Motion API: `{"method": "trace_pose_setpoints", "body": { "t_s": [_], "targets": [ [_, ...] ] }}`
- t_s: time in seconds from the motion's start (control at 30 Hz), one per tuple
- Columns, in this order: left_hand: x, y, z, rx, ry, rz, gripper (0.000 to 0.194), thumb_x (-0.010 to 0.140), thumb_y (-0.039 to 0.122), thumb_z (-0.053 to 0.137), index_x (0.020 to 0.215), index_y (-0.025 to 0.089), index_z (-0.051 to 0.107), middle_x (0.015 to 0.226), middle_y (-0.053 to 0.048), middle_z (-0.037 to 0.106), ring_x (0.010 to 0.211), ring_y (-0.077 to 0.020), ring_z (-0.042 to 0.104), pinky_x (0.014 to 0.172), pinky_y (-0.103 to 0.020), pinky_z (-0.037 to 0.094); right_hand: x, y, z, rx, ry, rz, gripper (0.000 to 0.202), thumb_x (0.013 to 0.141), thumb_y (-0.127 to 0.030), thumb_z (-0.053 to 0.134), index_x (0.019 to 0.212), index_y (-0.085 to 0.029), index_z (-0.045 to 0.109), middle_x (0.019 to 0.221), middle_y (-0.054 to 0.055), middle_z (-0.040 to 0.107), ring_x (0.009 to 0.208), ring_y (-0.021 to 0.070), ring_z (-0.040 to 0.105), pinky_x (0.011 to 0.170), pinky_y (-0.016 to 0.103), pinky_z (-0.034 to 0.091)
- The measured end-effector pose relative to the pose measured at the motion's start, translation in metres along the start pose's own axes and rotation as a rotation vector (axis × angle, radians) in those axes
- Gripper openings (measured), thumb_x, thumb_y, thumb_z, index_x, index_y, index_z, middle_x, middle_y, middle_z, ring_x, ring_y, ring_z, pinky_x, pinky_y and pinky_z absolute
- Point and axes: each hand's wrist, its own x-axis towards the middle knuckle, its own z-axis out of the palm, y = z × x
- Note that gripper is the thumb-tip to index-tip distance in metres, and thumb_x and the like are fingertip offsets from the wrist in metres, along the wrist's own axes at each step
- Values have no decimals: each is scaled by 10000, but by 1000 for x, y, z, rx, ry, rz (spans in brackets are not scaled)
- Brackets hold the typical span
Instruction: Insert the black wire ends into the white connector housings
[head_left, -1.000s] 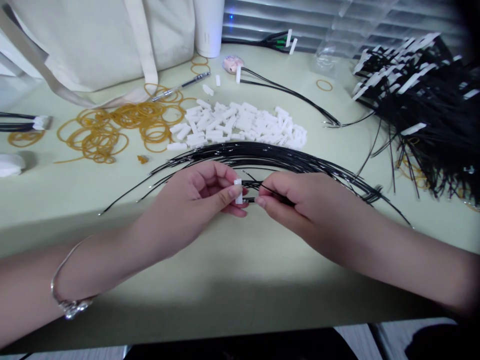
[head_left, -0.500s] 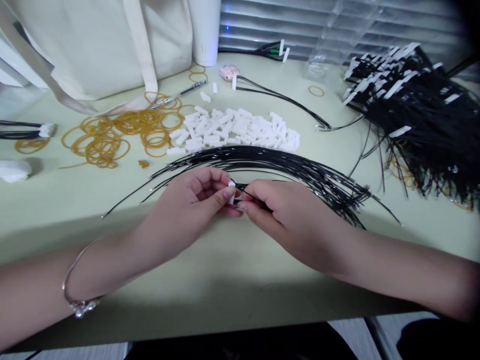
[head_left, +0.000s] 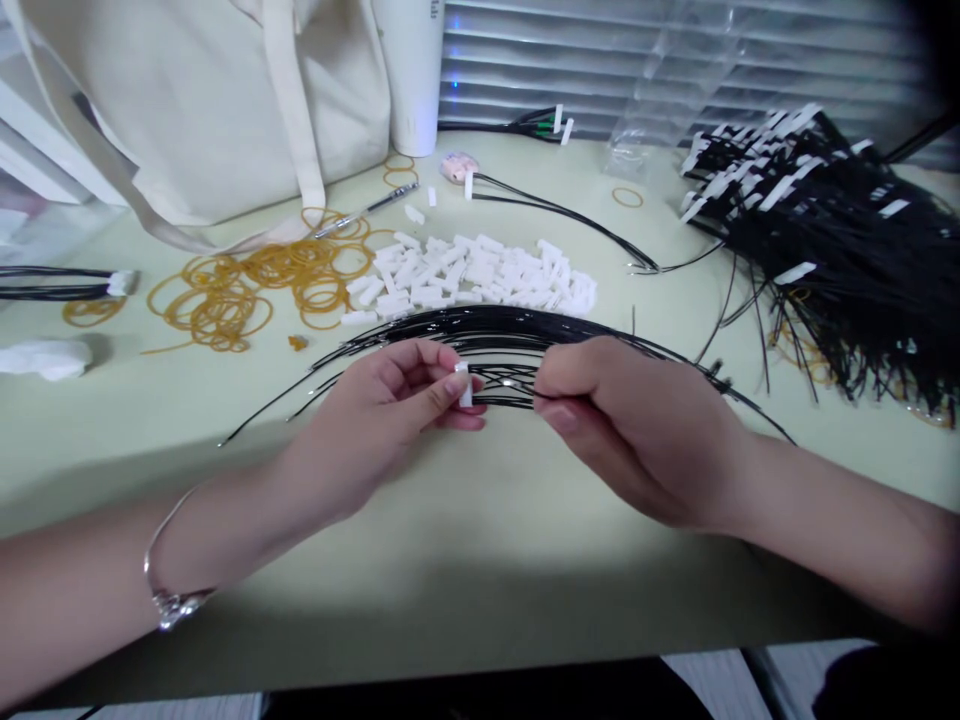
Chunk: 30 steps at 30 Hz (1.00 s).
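Between the thumb and fingers of my left hand [head_left: 390,410] is a small white connector housing [head_left: 466,388]. Thin black wires [head_left: 504,403] run rightward from it to my right hand [head_left: 645,430], whose fingers are closed around black wire. How many wires it grips is hidden behind the thumb and fingers. A shiny metal terminal [head_left: 510,383] shows among the wires between my hands. Just behind both hands lies a curved bundle of loose black wires [head_left: 487,322] with bare metal ends. Beyond it is a pile of white connector housings [head_left: 480,275].
Tan rubber bands [head_left: 217,300] and a pen [head_left: 367,210] lie at the left, before a cloth bag [head_left: 225,110] and a white cylinder [head_left: 416,80]. A large heap of wired connectors [head_left: 832,230] fills the right. A single two-wire connector [head_left: 469,186] lies at the back.
My right hand has moved right, away from the connector housing, exposing more wire between my hands. My left hand keeps its pinch on the housing. The view has shifted slightly.
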Motion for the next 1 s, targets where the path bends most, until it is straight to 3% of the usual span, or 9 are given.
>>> {"method": "trace_pose_setpoints", "body": {
  "t_s": [0.23,0.5,0.77,1.0],
  "targets": [
    [0,0,1,61,13,14,112,786,212,667,820,154,576,729,32,629,657,-78,652,660,-151,529,1,11,12,-91,49,11,183,830,-190,474,710,-171,610,681,-17,537,609,46,442,551,196,288],
    [-1,0,1,119,-9,27,129,790,237,664,824,153,573,738,29,601,655,-77,649,650,-146,527,3,8,16,-137,69,3,217,815,-189,490,633,-179,609,627,-35,540,578,44,448,533,203,294],
    [1,-1,-1,79,19,7,148,773,246,683,832,155,582,740,24,612,661,-88,654,653,-168,547,-2,9,21,-231,223,-4,169,852,-241,491,821,-190,650,731,-20,600,671,55,531,575,209,344],
    [1,0,0,63,8,-6,187,770,243,688,930,162,633,764,12,641,656,-85,645,641,-182,565,0,12,19,-297,262,-203,165,838,-161,509,768,-146,658,773,19,609,733,99,527,632,237,402]
  ]
}}
